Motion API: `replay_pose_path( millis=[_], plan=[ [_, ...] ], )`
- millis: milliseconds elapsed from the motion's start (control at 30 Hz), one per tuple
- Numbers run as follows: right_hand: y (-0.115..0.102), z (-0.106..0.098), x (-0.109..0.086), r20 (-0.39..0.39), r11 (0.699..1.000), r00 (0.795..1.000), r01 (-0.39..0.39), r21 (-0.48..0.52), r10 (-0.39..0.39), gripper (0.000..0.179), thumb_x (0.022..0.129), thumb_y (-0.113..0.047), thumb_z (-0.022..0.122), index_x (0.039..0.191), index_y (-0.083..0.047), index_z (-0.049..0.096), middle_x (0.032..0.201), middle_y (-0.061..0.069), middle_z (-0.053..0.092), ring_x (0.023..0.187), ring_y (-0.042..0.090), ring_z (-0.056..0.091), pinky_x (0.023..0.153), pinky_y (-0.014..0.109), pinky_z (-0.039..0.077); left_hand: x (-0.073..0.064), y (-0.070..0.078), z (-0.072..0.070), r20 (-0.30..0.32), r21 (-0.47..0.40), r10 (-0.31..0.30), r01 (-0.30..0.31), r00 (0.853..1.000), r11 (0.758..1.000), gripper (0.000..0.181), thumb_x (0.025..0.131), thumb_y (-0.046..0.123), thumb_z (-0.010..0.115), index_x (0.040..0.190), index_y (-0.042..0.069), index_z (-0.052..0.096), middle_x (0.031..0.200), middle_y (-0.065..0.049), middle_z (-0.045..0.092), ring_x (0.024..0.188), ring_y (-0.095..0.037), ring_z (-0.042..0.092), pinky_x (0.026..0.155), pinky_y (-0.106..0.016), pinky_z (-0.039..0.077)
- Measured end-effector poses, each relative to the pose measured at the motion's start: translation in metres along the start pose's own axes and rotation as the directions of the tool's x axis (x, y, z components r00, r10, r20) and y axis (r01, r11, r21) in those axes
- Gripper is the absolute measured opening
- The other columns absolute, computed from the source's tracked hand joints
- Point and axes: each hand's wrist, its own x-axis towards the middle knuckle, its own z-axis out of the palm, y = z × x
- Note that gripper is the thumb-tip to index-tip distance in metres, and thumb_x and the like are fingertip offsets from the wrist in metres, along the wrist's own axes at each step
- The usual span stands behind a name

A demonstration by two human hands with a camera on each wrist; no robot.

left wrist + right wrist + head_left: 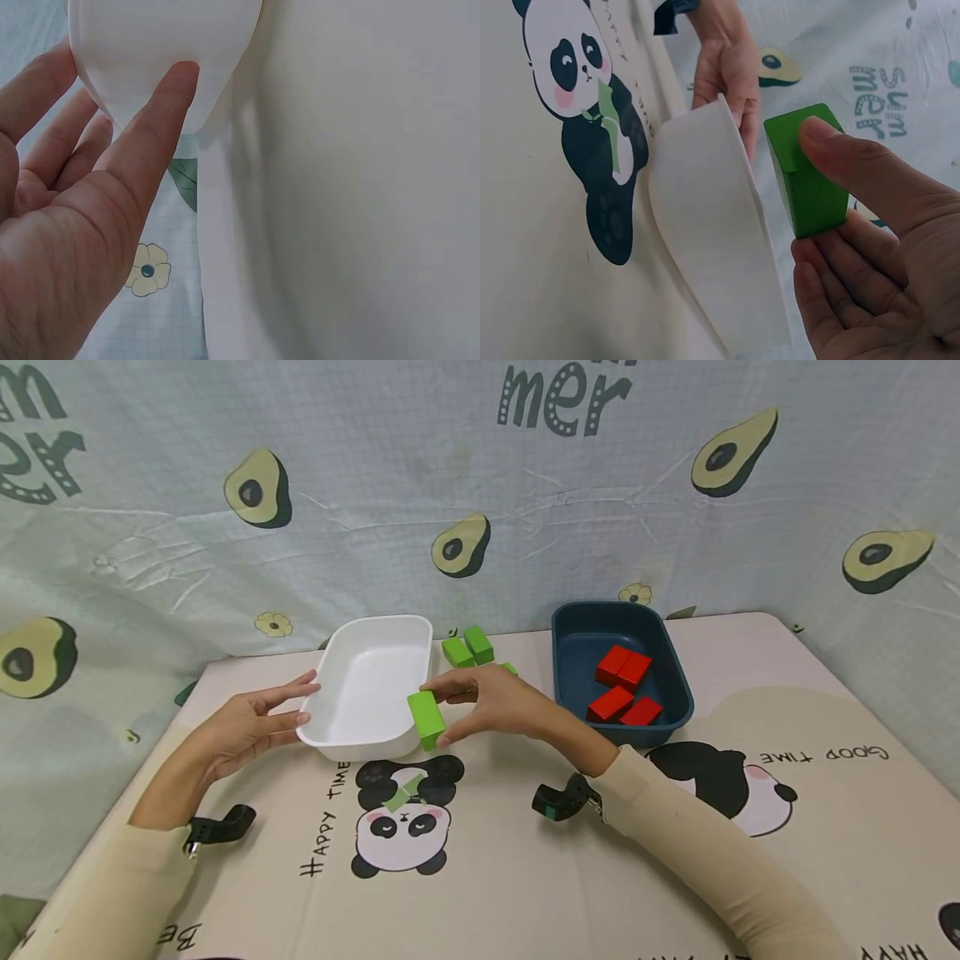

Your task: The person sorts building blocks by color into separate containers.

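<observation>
My right hand [491, 700] pinches a green block [427, 720] between thumb and fingers, at the right side of a white tray [363, 750]. The right wrist view shows the thumb on one end of the green block [804, 169], with the tray's wall [712, 225] beside it. My left hand [243, 727] touches the tray's left side with its fingers extended. In the left wrist view the left hand [90, 202] has a fingertip on the tray's outer wall [165, 37]. The tray's visible floor is bare.
Several green blocks [478, 645] lie behind my right hand, one partly hidden by it. To the right stands a dark blue tray [678, 693] holding several red blocks [611, 703]. A printed cloth [525, 860] covers the table, and a patterned curtain [375, 527] hangs behind.
</observation>
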Motion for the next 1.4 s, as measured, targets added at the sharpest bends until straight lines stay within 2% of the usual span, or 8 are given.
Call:
replay_pose_path(
  millis=[300, 500, 567, 800, 1067, 1200, 1333, 1400],
  plan=[
    [-0.003, -0.001, 0.008, 0.001, 0.999, 0.999, 0.033, -0.008, -0.033, 0.07, 0.073, -0.021, 0.094, 0.136, -0.014, 0.066, 0.126, -0.002, 0.07, 0.124, 0.025, 0.063, 0.107, 0.032, 0.051, 0.0, -0.001, -0.001, 0.01, -0.002, 0.007, -0.007, 1.0, 1.0, 0.059, 0.097, 0.0, 0.067, 0.152, 0.003, 0.045, 0.171, -0.006, 0.004, 0.114, 0.008, 0.058, 0.093, -0.028, 0.058],
    [-0.004, 0.0, 0.013, 0.01, 0.999, 0.999, 0.046, 0.004, -0.047, 0.069, 0.073, -0.02, 0.094, 0.135, -0.012, 0.066, 0.126, -0.001, 0.071, 0.124, 0.028, 0.063, 0.107, 0.038, 0.051, -0.001, -0.002, 0.0, 0.015, -0.011, 0.018, -0.018, 1.0, 1.0, 0.059, 0.097, -0.001, 0.066, 0.151, 0.003, 0.045, 0.171, -0.006, 0.004, 0.115, 0.009, 0.058, 0.093, -0.028, 0.058],
    [-0.004, 0.0, 0.015, 0.01, 0.999, 0.999, 0.049, 0.01, -0.049, 0.069, 0.073, -0.019, 0.094, 0.135, -0.012, 0.066, 0.125, -0.002, 0.071, 0.123, 0.026, 0.064, 0.107, 0.039, 0.051, 0.0, -0.003, 0.0, 0.013, -0.003, 0.016, -0.016, 1.0, 1.0, 0.059, 0.097, 0.0, 0.066, 0.152, 0.003, 0.045, 0.171, -0.006, 0.004, 0.115, 0.008, 0.058, 0.093, -0.029, 0.058],
    [-0.005, -0.001, 0.019, 0.007, 0.998, 0.998, 0.055, 0.006, -0.055, 0.069, 0.072, -0.02, 0.094, 0.134, -0.013, 0.066, 0.124, -0.003, 0.071, 0.122, 0.019, 0.064, 0.103, 0.025, 0.051, 0.001, -0.002, -0.001, 0.012, 0.02, 0.013, -0.013, 1.0, 1.0, 0.061, 0.097, 0.002, 0.067, 0.153, 0.004, 0.044, 0.171, -0.005, 0.004, 0.114, 0.009, 0.058, 0.094, -0.028, 0.057],
    [-0.005, -0.002, 0.027, 0.015, 0.999, 0.999, 0.041, 0.007, -0.041, 0.069, 0.072, -0.023, 0.094, 0.135, -0.013, 0.066, 0.124, -0.004, 0.071, 0.122, 0.017, 0.064, 0.107, 0.038, 0.051, 0.002, -0.001, -0.001, 0.017, 0.031, 0.022, -0.022, 1.0, 0.999, 0.06, 0.097, 0.001, 0.066, 0.153, 0.003, 0.043, 0.171, -0.005, 0.005, 0.115, 0.009, 0.058, 0.093, -0.028, 0.058],
    [-0.007, -0.001, 0.032, 0.017, 0.998, 0.998, 0.056, -0.004, -0.056, 0.067, 0.073, -0.023, 0.094, 0.134, -0.013, 0.066, 0.122, -0.004, 0.072, 0.121, 0.018, 0.065, 0.106, 0.033, 0.051, 0.002, -0.002, -0.001, 0.025, 0.016, 0.029, -0.029, 0.999, 0.999, 0.058, 0.097, 0.0, 0.066, 0.152, 0.003, 0.045, 0.171, -0.007, 0.003, 0.115, 0.008, 0.058, 0.093, -0.028, 0.057],
    [-0.01, -0.001, 0.038, 0.02, 0.998, 0.998, 0.06, 0.008, -0.061, 0.067, 0.074, -0.021, 0.093, 0.134, -0.012, 0.066, 0.123, -0.003, 0.072, 0.118, 0.011, 0.065, 0.105, 0.028, 0.051, 0.001, -0.002, -0.001, 0.025, 0.0, 0.029, -0.029, 0.999, 1.0, 0.057, 0.097, -0.001, 0.065, 0.151, 0.003, 0.047, 0.171, -0.008, 0.002, 0.115, 0.008, 0.058, 0.093, -0.026, 0.057],
    [-0.014, -0.001, 0.042, 0.025, 0.998, 0.998, 0.056, 0.017, -0.056, 0.067, 0.074, -0.02, 0.093, 0.135, -0.012, 0.066, 0.124, -0.002, 0.071, 0.118, 0.01, 0.065, 0.106, 0.029, 0.051, 0.001, -0.003, -0.002, 0.021, -0.002, 0.032, -0.032, 0.999, 0.999, 0.056, 0.097, -0.002, 0.065, 0.15, 0.003, 0.047, 0.171, -0.008, 0.003, 0.116, 0.008, 0.058, 0.093, -0.026, 0.057]
  ],
)
